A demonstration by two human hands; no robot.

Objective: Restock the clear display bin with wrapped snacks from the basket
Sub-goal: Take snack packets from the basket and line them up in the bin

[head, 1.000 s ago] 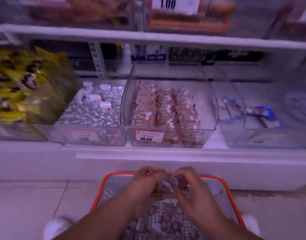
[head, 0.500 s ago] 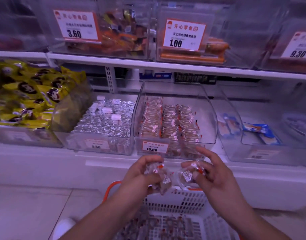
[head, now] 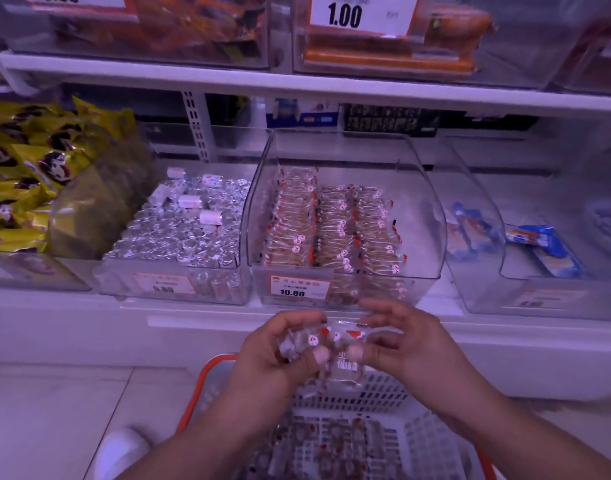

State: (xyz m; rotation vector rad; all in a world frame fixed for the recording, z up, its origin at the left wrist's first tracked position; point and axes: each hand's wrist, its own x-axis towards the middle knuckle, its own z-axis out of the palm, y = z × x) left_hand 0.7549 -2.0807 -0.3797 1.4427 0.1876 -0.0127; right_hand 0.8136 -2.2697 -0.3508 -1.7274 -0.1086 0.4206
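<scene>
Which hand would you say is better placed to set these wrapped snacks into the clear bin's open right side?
Probably the right hand: it holds the wrapped snacks from the right, beneath the clear bin's bare side; the left hand sits below the filled rows.

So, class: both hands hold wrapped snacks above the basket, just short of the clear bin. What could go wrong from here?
1. The snack bundle is pinched between left hand and right hand; a loose grip may drop pieces beside the basket.
2. Rows in the clear bin look tidy; dropping them in could disorder them.
</scene>
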